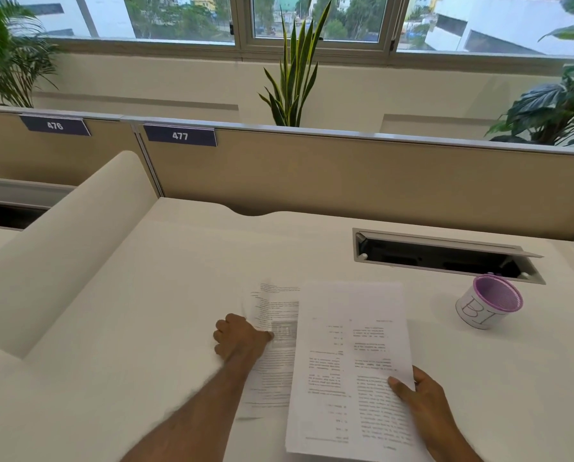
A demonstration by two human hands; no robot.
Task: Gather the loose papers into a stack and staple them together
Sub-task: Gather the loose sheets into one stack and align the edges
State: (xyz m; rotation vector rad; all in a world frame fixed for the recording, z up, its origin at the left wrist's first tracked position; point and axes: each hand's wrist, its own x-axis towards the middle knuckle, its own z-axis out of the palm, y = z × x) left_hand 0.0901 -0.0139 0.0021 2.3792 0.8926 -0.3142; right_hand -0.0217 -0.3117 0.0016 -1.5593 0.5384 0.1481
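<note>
— White desk point(179, 261), white paper, so it takes a moment to pick them apart. Where are the sheets?

— Two lots, near the front edge. One printed sheet point(272, 358) lies flat on the desk, its text blurred. A second batch, the held pages point(349, 368), overlaps its right side and is lifted a little, print upside down from where the person sits.

— And the hands?

— The left hand point(240, 338) sits on the left edge of the flat sheet, fingers curled under, thumb pressing on the paper. The right hand point(419, 391) pinches the held pages at their right edge, thumb on top, the fingers hidden behind the paper.

— Is there a stapler?

— I can't make one out from here. Further right stands a mesh pen cup point(489, 305) with a purple rim and a white label wrapped round it, well apart from the papers. Behind it, an open cable tray point(445, 255) is set into the desk.

— And beyond that?

— A tan partition point(345, 175) with a tag reading 477 point(180, 136), and a spiky plant point(292, 71) against the window.
</note>
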